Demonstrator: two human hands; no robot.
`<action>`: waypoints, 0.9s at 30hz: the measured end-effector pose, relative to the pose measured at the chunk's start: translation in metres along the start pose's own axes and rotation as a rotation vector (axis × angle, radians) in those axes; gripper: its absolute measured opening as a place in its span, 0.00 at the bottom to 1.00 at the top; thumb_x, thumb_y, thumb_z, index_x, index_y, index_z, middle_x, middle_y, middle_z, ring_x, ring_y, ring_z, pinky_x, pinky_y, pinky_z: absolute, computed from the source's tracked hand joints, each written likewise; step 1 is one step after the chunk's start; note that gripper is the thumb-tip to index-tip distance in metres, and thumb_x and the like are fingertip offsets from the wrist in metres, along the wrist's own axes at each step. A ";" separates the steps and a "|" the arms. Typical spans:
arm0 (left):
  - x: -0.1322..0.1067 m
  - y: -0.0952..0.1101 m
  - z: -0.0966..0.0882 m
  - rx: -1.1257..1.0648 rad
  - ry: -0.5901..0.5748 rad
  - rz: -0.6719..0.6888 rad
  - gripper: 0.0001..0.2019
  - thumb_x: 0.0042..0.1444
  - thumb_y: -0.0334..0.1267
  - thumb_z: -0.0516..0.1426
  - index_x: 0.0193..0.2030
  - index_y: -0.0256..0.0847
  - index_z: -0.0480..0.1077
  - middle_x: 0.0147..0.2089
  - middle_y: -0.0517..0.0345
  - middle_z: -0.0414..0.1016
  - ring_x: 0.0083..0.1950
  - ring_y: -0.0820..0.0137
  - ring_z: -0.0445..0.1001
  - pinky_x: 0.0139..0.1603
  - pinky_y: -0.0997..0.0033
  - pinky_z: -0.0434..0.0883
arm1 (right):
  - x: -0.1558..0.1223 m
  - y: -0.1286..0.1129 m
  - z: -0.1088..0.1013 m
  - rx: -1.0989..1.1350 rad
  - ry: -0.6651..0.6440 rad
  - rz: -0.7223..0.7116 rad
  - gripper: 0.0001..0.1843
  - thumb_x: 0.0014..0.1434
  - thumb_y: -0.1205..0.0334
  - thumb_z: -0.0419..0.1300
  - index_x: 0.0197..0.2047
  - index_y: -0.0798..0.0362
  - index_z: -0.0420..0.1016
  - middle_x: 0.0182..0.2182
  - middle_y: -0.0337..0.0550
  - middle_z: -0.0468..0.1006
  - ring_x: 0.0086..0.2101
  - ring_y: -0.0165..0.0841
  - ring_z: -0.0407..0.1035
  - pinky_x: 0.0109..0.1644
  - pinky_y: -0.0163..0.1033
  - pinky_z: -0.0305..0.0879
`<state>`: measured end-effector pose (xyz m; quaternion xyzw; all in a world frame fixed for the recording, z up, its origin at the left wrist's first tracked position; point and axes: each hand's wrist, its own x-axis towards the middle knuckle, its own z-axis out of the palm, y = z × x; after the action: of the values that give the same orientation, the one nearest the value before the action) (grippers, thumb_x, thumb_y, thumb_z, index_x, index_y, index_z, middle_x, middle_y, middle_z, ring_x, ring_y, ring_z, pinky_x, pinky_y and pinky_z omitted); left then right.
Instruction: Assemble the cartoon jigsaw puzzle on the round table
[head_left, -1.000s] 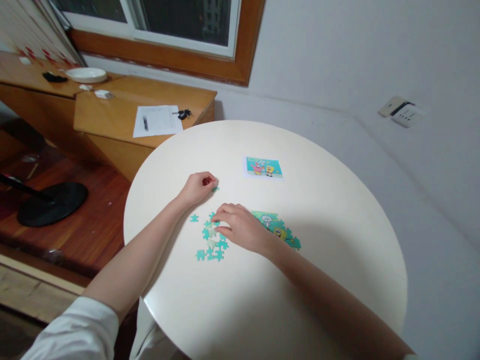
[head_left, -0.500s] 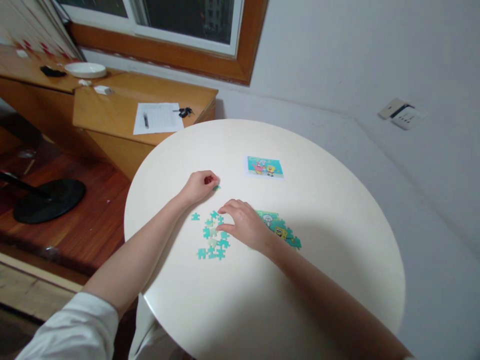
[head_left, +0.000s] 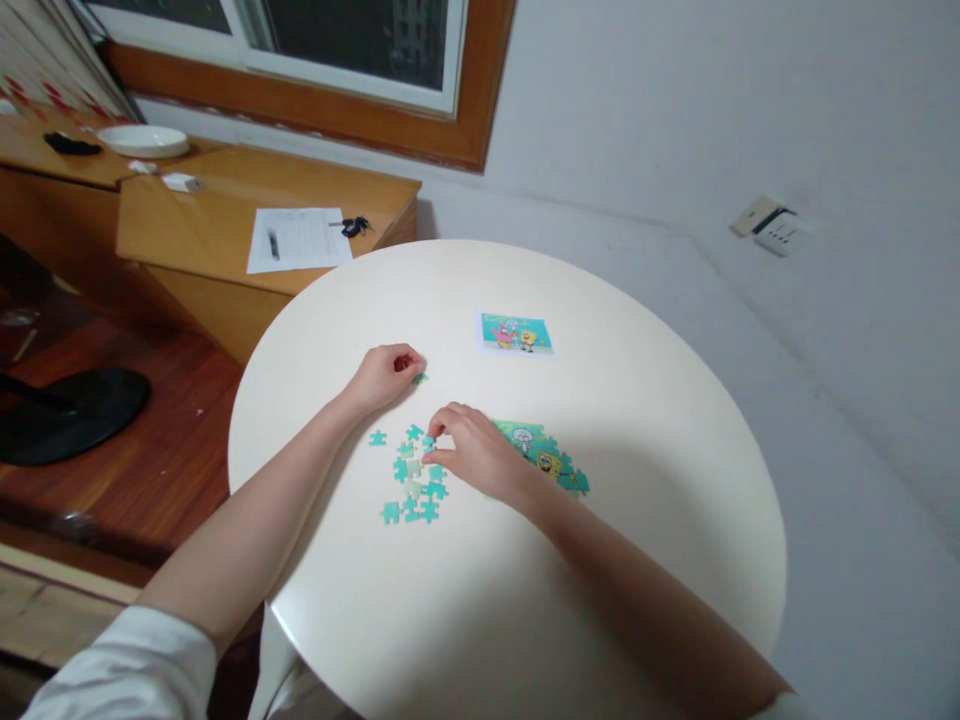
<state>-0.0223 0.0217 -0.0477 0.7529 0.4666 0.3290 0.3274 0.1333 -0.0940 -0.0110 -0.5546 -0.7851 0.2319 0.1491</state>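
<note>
My left hand (head_left: 384, 378) rests on the white round table (head_left: 660, 400), its fingers closed in a pinch over a small green puzzle piece (head_left: 421, 378). Lower and to the right, my right hand (head_left: 476, 448) curls its thumb and forefinger around a teal puzzle piece (head_left: 428, 441) at the edge of the loose pile. The loose puzzle pieces (head_left: 411, 468), teal and pale green, lie left of that hand, with one stray piece (head_left: 377, 438) apart from them. Partly hidden behind my right hand and wrist is the joined part of the puzzle (head_left: 549, 462), showing cartoon figures.
A picture card (head_left: 516, 334) with the cartoon scene lies farther back on the table. Behind, a wooden cabinet (head_left: 217, 240) bears a sheet of paper (head_left: 296, 243), keys (head_left: 354, 227) and a white plate (head_left: 146, 141). A black round base (head_left: 82, 415) stands on the floor at left.
My right thumb and forefinger have come down and closer together around a teal piece. My left hand keeps its pinch. The whole view has shifted slightly, moving things leftward.
</note>
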 end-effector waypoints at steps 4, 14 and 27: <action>0.000 0.000 -0.001 0.003 0.000 -0.006 0.11 0.48 0.42 0.55 0.30 0.35 0.72 0.26 0.55 0.73 0.27 0.71 0.67 0.30 0.71 0.63 | -0.001 -0.002 0.005 0.136 0.031 0.005 0.08 0.50 0.69 0.67 0.32 0.53 0.71 0.32 0.39 0.76 0.35 0.31 0.69 0.40 0.35 0.61; -0.001 0.006 -0.003 0.038 0.013 -0.023 0.12 0.48 0.43 0.56 0.29 0.35 0.73 0.25 0.56 0.74 0.26 0.71 0.67 0.30 0.72 0.63 | -0.012 0.012 -0.025 0.423 0.132 -0.026 0.09 0.52 0.72 0.61 0.38 0.53 0.74 0.26 0.35 0.73 0.26 0.25 0.66 0.33 0.32 0.62; -0.003 0.008 -0.005 0.048 0.010 -0.060 0.12 0.47 0.45 0.56 0.29 0.36 0.73 0.27 0.55 0.75 0.27 0.70 0.69 0.31 0.70 0.64 | -0.048 0.121 -0.056 0.798 0.395 0.353 0.17 0.40 0.53 0.67 0.30 0.55 0.74 0.20 0.38 0.74 0.23 0.29 0.67 0.29 0.37 0.63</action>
<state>-0.0235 0.0173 -0.0390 0.7447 0.4983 0.3113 0.3166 0.2746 -0.0940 -0.0263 -0.6123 -0.4853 0.4270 0.4551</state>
